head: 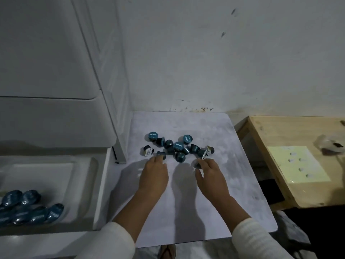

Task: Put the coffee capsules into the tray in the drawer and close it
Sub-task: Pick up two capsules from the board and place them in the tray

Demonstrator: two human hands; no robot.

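Observation:
Several dark blue coffee capsules (178, 147) lie scattered on a pale mat (242, 193). My left hand (154, 175) reaches the near-left edge of the pile, its fingertips closed on one capsule (161, 155). My right hand (210, 174) sits at the pile's near-right side, thumb and fingers pinching another capsule (197, 165). At the lower left an open white drawer holds a tray (82, 184), with several capsules (31, 208) lying in its near corner.
A white cabinet (56, 71) rises at the left, above the drawer. A wooden table (291, 131) with a yellow sheet and a crumpled bag stands to the right. The wall is just behind the mat.

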